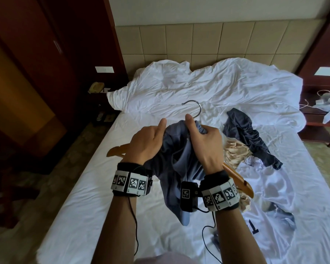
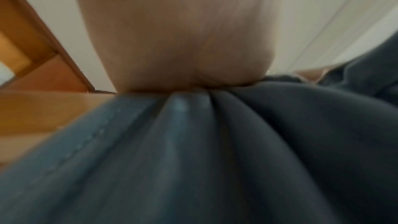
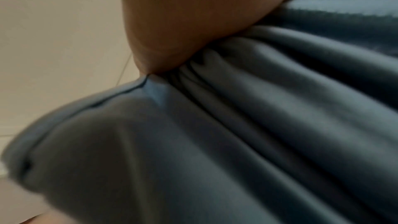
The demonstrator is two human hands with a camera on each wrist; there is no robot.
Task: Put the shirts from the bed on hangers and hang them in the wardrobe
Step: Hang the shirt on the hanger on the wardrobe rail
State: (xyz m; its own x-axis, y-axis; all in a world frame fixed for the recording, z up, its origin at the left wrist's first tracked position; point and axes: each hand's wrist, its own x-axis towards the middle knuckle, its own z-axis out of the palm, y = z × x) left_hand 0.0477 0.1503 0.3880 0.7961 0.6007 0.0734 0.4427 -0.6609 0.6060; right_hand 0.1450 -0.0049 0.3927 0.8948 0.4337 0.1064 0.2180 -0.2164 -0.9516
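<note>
Blue-grey shirt (image 1: 179, 159) bunched around wooden hanger (image 1: 116, 149), held above bed (image 1: 95, 187). Left hand (image 1: 147, 143) grips fabric at hanger's left arm, thumb up. Right hand (image 1: 204, 143) grips bunched collar below metal hook (image 1: 193, 107), thumb up. Hanger's right arm pokes out bare by right wrist.

Risks, judged:
- Fabric gathered at centre: shoulder may miss hanger arm, shirt hangs lopsided or slides off.
- Hook may snag collar if pulled.
- 3 more garments wait on bed: dark shirt (image 1: 246, 130), beige top (image 1: 234, 151), white shirt (image 1: 271, 187).

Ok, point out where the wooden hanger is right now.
In the head view, the wooden hanger is mid-frame above the bed, inside the blue-grey shirt both hands grip; its ends poke out either side, metal hook above the thumbs.
</note>
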